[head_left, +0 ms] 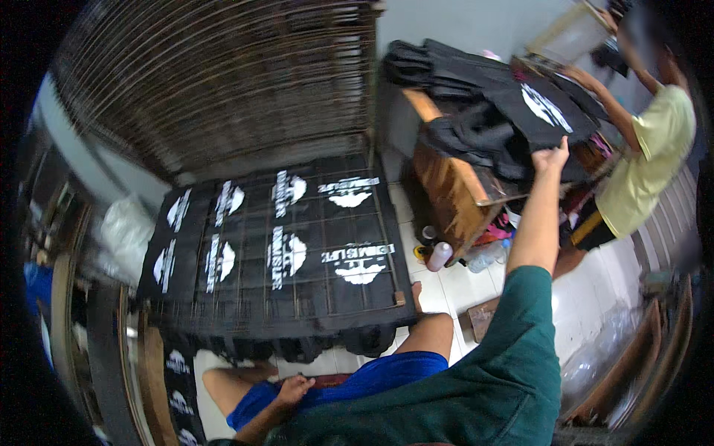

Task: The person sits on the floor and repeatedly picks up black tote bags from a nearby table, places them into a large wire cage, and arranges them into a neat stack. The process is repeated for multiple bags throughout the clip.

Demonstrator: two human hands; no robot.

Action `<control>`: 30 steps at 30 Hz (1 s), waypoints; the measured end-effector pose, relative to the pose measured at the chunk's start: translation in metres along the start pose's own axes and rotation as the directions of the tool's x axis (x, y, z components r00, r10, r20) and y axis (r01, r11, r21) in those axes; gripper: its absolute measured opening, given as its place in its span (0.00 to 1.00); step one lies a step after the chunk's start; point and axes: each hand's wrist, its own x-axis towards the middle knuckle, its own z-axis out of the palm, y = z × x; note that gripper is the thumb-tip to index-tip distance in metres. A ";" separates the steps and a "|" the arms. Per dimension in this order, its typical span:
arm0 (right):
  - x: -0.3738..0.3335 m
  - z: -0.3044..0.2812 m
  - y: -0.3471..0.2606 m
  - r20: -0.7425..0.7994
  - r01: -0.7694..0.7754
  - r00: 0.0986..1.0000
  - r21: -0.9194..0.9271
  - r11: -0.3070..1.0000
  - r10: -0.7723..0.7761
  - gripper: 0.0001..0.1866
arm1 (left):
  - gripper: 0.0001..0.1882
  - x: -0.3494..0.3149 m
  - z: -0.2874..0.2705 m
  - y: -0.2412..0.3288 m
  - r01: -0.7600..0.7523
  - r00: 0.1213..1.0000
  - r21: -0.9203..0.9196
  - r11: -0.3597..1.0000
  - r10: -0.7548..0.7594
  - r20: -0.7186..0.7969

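Head view: at far right, the printed black cloth (541,111) was gripped by the right hand (550,157), apparently for removal. Even tension seemed called for next; whether the left hand (294,389) was closed couldn't be told

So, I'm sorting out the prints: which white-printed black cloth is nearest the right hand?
The black cloth on the wooden table, its white print beyond the right hand; the other printed pieces lie to its left.
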 end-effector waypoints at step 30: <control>-0.412 0.260 -0.016 0.653 0.312 0.264 -0.754 0.577 0.710 0.47 | 0.63 -0.007 -0.121 0.313 -0.203 0.526 -0.976 -0.083 0.831 -0.180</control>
